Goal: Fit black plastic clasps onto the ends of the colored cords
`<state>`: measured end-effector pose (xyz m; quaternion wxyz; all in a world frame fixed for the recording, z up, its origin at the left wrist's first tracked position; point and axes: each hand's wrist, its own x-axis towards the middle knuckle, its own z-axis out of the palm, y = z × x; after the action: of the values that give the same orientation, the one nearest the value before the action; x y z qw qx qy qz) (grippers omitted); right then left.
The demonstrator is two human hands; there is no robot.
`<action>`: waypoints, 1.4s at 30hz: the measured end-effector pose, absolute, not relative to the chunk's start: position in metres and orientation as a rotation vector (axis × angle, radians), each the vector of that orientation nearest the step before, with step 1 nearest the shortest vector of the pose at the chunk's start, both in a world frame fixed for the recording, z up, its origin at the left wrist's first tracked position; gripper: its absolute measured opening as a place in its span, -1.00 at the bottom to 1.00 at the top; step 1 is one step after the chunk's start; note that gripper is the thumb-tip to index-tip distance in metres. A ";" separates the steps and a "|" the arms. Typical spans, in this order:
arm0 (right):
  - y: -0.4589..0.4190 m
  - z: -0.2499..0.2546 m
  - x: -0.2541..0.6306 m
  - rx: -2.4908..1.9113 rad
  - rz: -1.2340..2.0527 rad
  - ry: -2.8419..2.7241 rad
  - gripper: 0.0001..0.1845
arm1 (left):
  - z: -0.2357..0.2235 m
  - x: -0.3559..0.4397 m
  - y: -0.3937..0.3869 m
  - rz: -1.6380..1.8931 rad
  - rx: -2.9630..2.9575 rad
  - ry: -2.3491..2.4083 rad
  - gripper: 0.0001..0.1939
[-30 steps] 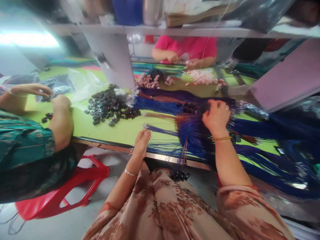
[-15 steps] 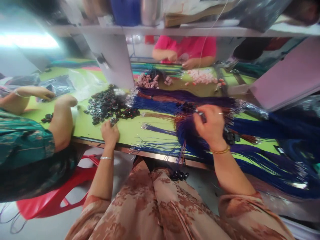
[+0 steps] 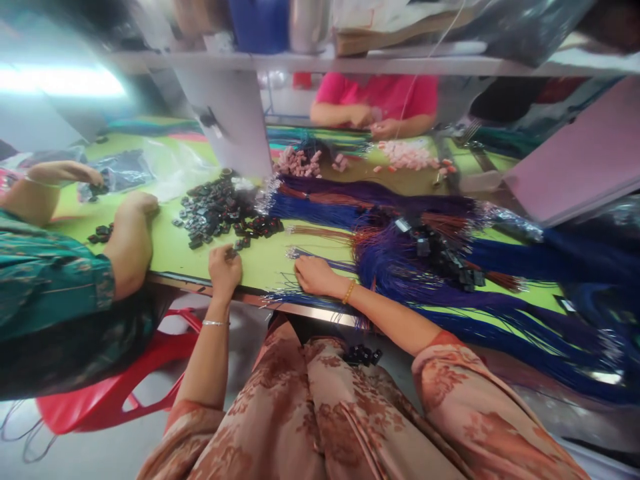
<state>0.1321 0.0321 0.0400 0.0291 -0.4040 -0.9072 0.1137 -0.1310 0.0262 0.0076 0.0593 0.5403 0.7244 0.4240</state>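
Observation:
My left hand (image 3: pixel 225 272) is closed at the near side of a loose pile of small black plastic connectors (image 3: pixel 213 207), with a dark connector (image 3: pixel 231 253) at its fingertips. To its right, my right hand (image 3: pixel 318 275) rests low over the table with curled fingers, at the metal-tipped ends of thin blue wires (image 3: pixel 325 260). Whatever those fingers pinch is hidden beneath the hand. A thick bundle of blue wires (image 3: pixel 380 260) spreads behind and right of that hand. On top of it lies a row of black connectors (image 3: pixel 440 257) attached to wires.
A co-worker's arm (image 3: pixel 131 243) in a green sleeve is at the left. Across the table, a person in pink (image 3: pixel 373 100) handles small parts near pale pink connectors (image 3: pixel 407 155). A shelf (image 3: pixel 450 65) crosses above. Several black connectors (image 3: pixel 363 355) sit at my lap.
My right hand has moved left and nearer me, from above the wire bundle to the loose blue wire ends. A connector it held now lies on the bundle. My left hand stays nearly still.

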 end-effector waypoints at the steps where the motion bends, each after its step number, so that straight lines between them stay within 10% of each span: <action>1: 0.032 0.043 0.134 -1.268 0.372 -2.778 -0.77 | 0.007 -0.130 0.025 1.335 1.555 2.135 -0.61; 16: 0.035 0.066 0.121 -0.976 0.975 -2.101 -0.86 | 0.036 -0.058 -0.014 1.496 0.620 1.080 -0.63; 42: 0.019 0.068 0.129 -1.052 0.794 -2.213 -0.90 | 0.038 -0.039 -0.026 1.320 0.576 0.880 -0.61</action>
<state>0.1292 0.0186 0.0681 0.2790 -0.3922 -0.8250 0.2960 -0.0385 -0.0264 0.0384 0.6645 0.2549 0.3896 0.5846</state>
